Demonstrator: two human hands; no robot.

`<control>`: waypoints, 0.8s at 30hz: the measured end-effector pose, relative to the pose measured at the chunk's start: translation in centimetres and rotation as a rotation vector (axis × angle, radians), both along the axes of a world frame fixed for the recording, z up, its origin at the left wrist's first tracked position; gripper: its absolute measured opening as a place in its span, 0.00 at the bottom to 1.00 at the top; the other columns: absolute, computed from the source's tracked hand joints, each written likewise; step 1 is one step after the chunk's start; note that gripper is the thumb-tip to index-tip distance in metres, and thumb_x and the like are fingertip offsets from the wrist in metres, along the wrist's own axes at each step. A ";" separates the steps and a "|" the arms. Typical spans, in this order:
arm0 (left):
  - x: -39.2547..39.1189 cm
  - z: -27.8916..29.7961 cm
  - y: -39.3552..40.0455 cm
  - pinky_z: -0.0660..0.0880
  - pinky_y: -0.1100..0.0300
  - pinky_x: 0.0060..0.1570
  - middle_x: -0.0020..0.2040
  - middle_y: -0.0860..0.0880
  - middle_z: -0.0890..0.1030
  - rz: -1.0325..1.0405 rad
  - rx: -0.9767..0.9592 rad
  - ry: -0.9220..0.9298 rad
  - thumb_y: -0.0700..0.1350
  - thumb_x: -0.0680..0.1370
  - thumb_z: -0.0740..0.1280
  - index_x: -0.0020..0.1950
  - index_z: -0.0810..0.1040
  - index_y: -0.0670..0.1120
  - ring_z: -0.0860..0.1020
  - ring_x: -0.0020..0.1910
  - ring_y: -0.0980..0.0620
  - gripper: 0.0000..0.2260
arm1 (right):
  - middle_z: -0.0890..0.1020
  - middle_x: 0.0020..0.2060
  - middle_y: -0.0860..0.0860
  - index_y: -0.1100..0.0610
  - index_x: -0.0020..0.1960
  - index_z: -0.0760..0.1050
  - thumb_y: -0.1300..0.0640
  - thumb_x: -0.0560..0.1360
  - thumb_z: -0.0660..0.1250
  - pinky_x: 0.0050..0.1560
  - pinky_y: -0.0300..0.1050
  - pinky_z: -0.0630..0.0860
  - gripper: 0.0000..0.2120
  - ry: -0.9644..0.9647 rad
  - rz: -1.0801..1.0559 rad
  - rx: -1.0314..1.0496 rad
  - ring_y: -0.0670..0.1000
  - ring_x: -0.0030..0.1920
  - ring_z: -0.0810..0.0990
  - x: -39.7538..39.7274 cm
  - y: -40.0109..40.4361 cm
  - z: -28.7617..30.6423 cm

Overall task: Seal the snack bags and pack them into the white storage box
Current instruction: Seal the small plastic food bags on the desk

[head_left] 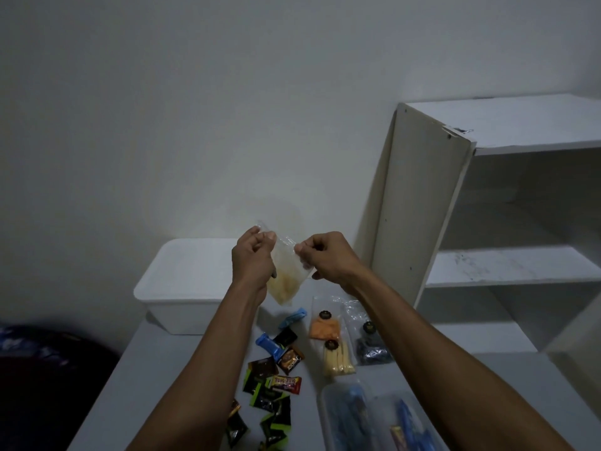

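Observation:
I hold a clear snack bag [286, 281] with pale yellow-brown snacks up in front of me, above the table. My left hand [252, 262] pinches its top left corner and my right hand [325, 257] pinches the top edge to the right. Behind my hands stands the white storage box [182, 288] at the far left of the table. On the table lie three more clear snack bags: an orange one [325, 328], a yellow one [338, 361] and a dark one [370, 345].
Several small wrapped candies [279, 379] and blue wrappers [294, 317] are scattered on the grey table [136, 369]. A clear plastic container [374, 418] sits at the front right. A white open shelf unit [487, 222] stands to the right.

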State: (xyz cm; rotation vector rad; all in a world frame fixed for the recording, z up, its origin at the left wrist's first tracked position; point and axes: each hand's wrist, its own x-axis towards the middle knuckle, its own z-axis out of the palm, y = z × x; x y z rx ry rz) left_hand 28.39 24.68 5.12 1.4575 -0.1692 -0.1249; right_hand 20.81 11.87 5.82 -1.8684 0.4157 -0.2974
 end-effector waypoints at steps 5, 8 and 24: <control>0.4 -1.0 0.3 0.78 0.59 0.34 0.69 0.51 0.73 -0.072 0.006 -0.006 0.42 0.79 0.68 0.44 0.81 0.51 0.79 0.56 0.47 0.06 | 0.83 0.38 0.50 0.56 0.45 0.82 0.52 0.77 0.70 0.39 0.42 0.78 0.07 -0.062 -0.049 -0.002 0.47 0.38 0.80 0.3 1.0 -0.2; 0.3 -1.3 0.7 0.76 0.62 0.29 0.69 0.46 0.75 -0.115 0.011 0.036 0.42 0.78 0.68 0.44 0.81 0.53 0.79 0.55 0.45 0.07 | 0.82 0.36 0.50 0.57 0.43 0.82 0.52 0.77 0.70 0.39 0.44 0.78 0.08 -0.060 -0.068 0.011 0.46 0.37 0.79 0.6 1.5 -0.4; 1.9 -1.1 4.1 0.70 0.65 0.42 0.52 0.52 0.77 -0.080 0.181 -0.138 0.53 0.80 0.65 0.61 0.74 0.50 0.74 0.47 0.58 0.13 | 0.83 0.40 0.52 0.60 0.47 0.81 0.53 0.79 0.68 0.39 0.42 0.78 0.10 -0.007 -0.033 -0.134 0.48 0.40 0.81 -0.6 1.1 0.9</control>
